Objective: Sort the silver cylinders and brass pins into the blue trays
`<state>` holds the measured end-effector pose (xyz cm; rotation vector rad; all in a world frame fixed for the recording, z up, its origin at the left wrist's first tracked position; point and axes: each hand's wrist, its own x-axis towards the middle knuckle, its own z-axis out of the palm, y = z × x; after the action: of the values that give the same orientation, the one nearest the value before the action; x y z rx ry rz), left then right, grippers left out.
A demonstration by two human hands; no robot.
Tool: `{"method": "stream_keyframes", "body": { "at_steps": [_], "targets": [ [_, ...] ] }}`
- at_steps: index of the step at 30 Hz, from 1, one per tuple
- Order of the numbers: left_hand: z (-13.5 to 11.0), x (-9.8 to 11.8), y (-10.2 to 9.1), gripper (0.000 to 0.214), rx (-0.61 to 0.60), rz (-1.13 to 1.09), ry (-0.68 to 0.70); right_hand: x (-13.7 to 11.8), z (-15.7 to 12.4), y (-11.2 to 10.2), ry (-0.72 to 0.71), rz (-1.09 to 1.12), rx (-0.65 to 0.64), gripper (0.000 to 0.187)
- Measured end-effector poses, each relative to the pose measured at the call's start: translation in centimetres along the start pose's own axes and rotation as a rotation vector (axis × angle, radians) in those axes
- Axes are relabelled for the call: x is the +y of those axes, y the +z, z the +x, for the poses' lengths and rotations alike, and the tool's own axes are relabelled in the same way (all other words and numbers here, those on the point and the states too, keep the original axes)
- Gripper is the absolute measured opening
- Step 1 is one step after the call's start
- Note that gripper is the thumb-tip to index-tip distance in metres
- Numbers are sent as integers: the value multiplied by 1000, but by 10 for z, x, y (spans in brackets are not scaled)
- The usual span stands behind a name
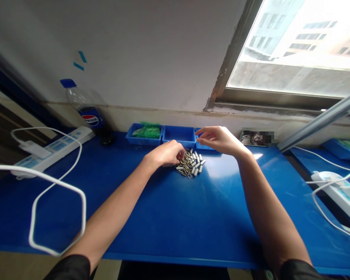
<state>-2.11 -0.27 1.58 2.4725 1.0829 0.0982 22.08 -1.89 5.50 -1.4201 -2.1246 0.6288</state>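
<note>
Resting at the left side of the pile — my left hand, fingers curled inward; whether they pinch a piece, I cannot tell; my right hand, fingers loosely extended, slightly apart, near the right blue tray, nothing visible between them; location of pile: blue table, just before the middle blue tray; contents: silver cylinders, thin brass-toned pins; handling, as I judge — light, stiff, smooth, prone to roll; grip cylinders across their round sides, pins at mid-length.
</note>
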Motion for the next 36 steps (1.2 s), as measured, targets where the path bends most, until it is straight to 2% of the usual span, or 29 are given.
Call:
{"method": "stream_keyframes", "body": {
  "at_steps": [11,15,19,23,29,32,36],
  "targets": [
    [0,-6,-4,10,-7,-68,59,-3,1,2,-27,-12,-43,32],
    [-6,-7,-16,7,57,-188,109,-4,1,3,-21,-2,-78,32],
    [-10,-6,-24,8,182,-283,132,-6,0,4,-6,75,-172,37],
    [-10,-3,-24,10,277,-355,154,-9,0,3,4,172,-242,42],
    [-8,6,-20,12,401,-478,164,-3,2,10,-37,202,-275,34],
    [-4,4,-17,18,421,-526,161,0,3,14,-37,200,-323,32],
    [0,-1,-12,11,378,-609,170,0,4,16,-16,197,-332,30]
  ]
}}
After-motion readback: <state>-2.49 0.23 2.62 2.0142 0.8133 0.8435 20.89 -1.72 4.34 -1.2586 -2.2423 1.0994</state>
